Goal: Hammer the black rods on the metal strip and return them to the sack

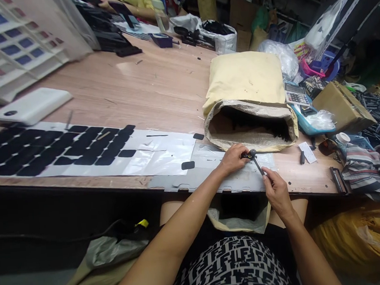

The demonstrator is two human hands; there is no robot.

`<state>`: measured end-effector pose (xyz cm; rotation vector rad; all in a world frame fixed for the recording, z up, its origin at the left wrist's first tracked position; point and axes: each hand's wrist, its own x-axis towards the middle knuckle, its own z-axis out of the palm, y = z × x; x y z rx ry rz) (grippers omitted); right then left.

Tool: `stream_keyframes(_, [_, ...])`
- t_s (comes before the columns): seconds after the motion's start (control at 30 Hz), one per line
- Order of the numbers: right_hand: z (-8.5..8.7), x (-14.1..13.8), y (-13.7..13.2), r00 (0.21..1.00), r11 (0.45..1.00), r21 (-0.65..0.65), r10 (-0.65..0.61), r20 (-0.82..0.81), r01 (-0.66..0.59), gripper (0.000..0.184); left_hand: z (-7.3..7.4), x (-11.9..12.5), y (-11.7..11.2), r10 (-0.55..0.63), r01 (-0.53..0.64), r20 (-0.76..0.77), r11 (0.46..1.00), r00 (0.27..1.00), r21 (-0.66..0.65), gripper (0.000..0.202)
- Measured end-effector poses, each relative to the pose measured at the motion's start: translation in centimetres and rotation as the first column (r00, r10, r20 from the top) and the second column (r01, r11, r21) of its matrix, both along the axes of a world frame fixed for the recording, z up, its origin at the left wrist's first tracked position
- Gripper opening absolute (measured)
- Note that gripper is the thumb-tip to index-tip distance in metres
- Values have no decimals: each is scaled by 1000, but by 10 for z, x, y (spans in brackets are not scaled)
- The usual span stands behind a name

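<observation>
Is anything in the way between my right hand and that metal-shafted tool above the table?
Nothing visible: your right hand holds the tool by its near end. Your left hand, with a small black piece, is at the tool's round head, and the open sack lies beyond both hands.

This is a workshop: rows of black pieces (52,145) and an open yellow sack (244,75) lie on the bench (160,88), near a cardboard box (343,108) and heaped black parts (378,112).
</observation>
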<state>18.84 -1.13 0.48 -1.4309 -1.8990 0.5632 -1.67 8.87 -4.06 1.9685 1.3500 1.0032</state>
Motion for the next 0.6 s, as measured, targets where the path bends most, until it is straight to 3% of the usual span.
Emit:
stream_keyframes(0.17, [1,5,12,1000,1000,-16,-13,22,13,34,1,0,0,13,-13,3,1000,1000,-23,11])
stream_keyframes(0.3, [-2,16,45,977,983,108,-160,141,145,34,2,0,0,-2,1,-18,1000,1000,-10,13])
stream_keyframes(0.43, [-13,23,74,876,932,273,-329,353,239,30,-1,-1,0,-22,21,-49,1000,999,-14,12])
stream_keyframes(0.6, [-25,21,79,735,900,384,-401,547,205,29,-1,-4,3,-78,79,-45,997,996,12,14])
